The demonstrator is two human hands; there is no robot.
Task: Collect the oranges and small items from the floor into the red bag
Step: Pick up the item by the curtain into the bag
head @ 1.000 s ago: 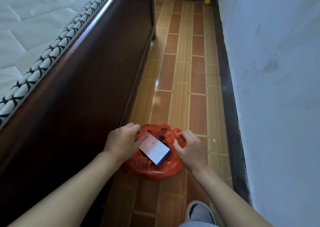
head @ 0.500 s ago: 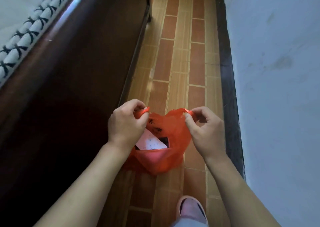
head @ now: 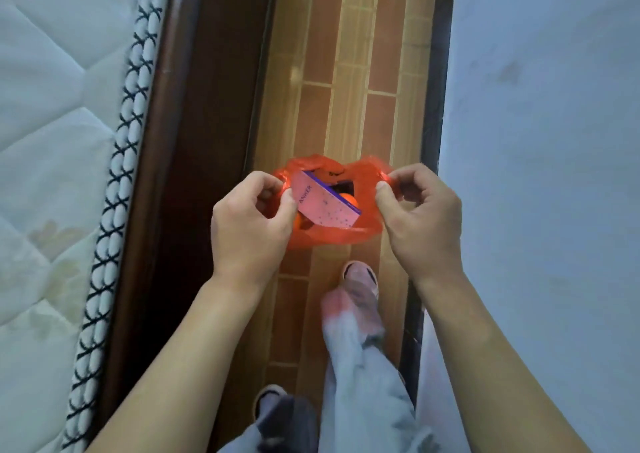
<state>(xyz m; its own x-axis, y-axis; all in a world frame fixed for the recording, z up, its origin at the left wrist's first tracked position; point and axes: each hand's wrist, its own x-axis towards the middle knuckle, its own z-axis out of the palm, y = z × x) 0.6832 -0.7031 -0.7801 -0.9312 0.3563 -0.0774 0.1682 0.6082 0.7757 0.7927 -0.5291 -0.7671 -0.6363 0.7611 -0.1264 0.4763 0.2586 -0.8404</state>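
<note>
Hanging between both hands: red bag (head: 332, 238), lifted clear of the tiled floor (head: 349, 72). One handle is pinched by the left hand (head: 251, 224), the other by the right hand (head: 420, 217). Contents: pink box (head: 327, 207), long axis slanting across the mouth, upper end toward the left hand; orange (head: 347, 198) partly seen beneath.

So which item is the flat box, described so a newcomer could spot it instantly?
Between the dark wooden bed frame and the pale wall runs a strip of tiled floor; above it both hands hold open a red bag. The flat box lies slanted in its mouth: pale, speckled, with a dark blue edge, unlike the round oranges beneath it.
</note>
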